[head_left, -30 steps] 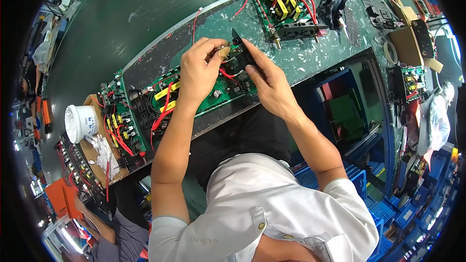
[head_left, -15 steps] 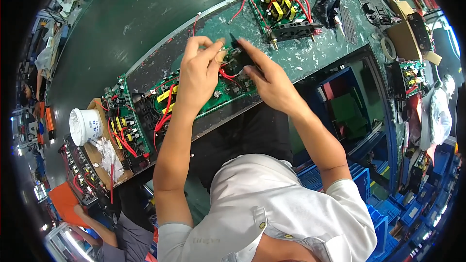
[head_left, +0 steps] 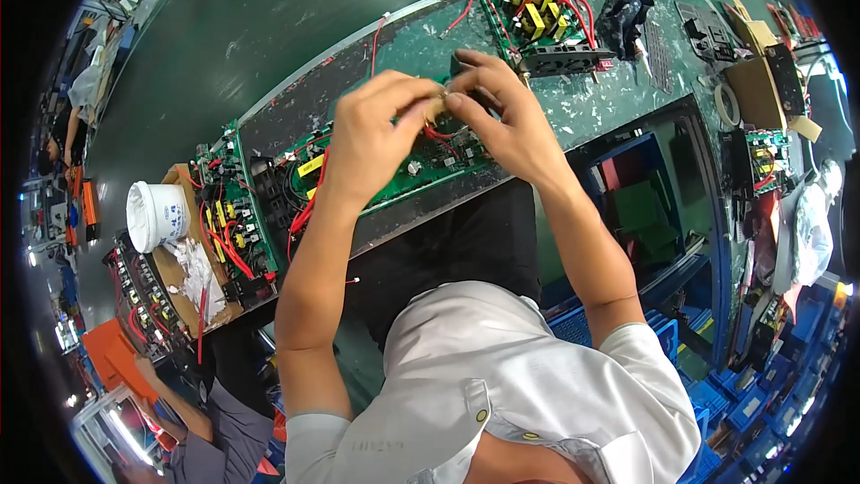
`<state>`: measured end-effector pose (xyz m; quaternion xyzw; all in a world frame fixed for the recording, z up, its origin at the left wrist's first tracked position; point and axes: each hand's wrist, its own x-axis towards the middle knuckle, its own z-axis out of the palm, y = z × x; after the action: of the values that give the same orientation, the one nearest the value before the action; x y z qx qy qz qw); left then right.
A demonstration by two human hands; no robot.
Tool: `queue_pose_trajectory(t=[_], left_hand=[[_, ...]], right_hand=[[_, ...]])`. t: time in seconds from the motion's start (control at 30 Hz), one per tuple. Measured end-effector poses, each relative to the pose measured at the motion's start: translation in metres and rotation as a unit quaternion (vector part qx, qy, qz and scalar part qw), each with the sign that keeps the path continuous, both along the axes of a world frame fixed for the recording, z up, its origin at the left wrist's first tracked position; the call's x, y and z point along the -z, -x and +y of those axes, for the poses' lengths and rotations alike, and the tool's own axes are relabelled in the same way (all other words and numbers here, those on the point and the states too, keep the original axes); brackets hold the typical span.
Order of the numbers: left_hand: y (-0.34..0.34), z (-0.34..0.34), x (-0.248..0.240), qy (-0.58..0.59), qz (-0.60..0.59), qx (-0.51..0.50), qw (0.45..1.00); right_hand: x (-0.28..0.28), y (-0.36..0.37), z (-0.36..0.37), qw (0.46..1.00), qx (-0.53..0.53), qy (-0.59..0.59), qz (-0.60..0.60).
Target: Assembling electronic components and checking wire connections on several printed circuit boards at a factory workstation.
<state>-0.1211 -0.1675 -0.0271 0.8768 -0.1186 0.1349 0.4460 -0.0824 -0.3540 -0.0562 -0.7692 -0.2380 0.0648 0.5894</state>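
The green circuit board (head_left: 390, 188) lies on the surface (head_left: 578, 97). Above its right part, the left hand (head_left: 374, 134) and the right hand (head_left: 512, 130) come very close, both bent and blurred at the tips, so I cannot tell whether either grasps something. Farther, I see another board (head_left: 536, 16) with yellow parts

Blurred fingers (head_left: 419, 90), and anything between them was too small to tell! The left hand (head_left: 369, 139) hid part of the green circuit board (head_left: 390, 186), while the lower edge cut off a co-worker (head_left: 235, 432).
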Motion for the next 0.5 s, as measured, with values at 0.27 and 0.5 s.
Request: queue_pose_trajectory(t=[0.27, 0.5], left_hand=[[-0.02, -0.001, 0.009, 0.004, 0.158, -0.075, 0.985], [-0.021, -0.008, 0.018, 0.003, 0.115, -0.063, 0.991]], right_hand=[[0.021, 0.016, -0.003, 0.993, 0.028, -0.047, 0.105], [0.02, 0.023, -0.001, 0.997, 0.053, -0.023, 0.059]])
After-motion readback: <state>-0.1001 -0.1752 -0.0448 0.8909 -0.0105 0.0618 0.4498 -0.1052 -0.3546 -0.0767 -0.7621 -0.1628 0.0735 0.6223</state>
